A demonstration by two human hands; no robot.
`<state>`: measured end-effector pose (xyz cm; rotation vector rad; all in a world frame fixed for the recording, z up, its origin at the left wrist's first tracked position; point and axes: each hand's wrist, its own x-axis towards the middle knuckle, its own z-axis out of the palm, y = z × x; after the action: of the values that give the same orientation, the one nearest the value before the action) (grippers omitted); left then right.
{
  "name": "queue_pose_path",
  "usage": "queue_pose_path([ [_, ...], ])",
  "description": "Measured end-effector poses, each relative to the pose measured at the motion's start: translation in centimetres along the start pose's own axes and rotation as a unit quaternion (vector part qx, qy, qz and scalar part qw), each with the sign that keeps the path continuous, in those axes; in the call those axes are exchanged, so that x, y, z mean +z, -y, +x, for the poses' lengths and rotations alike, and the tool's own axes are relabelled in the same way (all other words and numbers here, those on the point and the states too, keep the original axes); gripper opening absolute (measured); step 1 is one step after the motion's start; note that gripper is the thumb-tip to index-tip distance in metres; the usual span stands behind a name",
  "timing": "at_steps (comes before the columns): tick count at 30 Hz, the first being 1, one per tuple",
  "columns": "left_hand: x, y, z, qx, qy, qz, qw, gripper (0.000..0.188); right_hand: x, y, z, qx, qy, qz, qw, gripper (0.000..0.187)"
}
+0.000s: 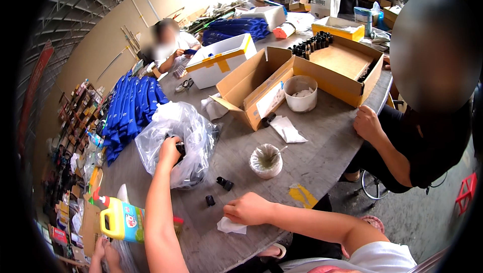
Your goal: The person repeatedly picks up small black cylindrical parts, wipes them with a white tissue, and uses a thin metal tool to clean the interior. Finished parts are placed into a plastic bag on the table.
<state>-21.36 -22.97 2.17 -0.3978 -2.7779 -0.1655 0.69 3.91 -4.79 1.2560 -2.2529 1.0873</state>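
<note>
My left hand (170, 153) reaches into a clear plastic bag (197, 145), its fingers closed around a black part (180, 147) whose full shape is hidden. My right hand (246, 208) rests near the table's front edge, fingers curled onto a white tissue (231, 226). Between my hands lie two small black cylindrical fittings (225, 183), (210, 200), apart from each other. Beyond my right hand stands a white tub (266, 168) with a thin stick leaning in it.
A yellow jug (121, 218) with a red cap stands left of my forearm. Behind are an open cardboard box (256, 84), a white bucket (301, 101), folded tissue (288, 129) and blue bundles (132, 104). At right a seated person's hand (369, 123) rests on the table edge.
</note>
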Motion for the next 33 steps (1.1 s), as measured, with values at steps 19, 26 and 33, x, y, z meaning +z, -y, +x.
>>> queue_pose_path([
  [19,-3.9,-0.4,0.5,-0.011,-0.015,-0.089,0.996,0.020,0.1,0.0,0.0,0.002,-0.003,-0.030,1.000,0.018],
  [26,-4.6,-0.2,0.2,0.026,-0.057,-0.164,0.984,0.021,-0.6,0.1,0.1,0.013,0.009,-0.031,0.999,0.017],
  [33,-6.8,2.5,-1.0,0.029,-0.102,-0.236,0.966,0.034,-0.2,0.4,0.5,0.002,0.004,-0.010,1.000,0.016],
])
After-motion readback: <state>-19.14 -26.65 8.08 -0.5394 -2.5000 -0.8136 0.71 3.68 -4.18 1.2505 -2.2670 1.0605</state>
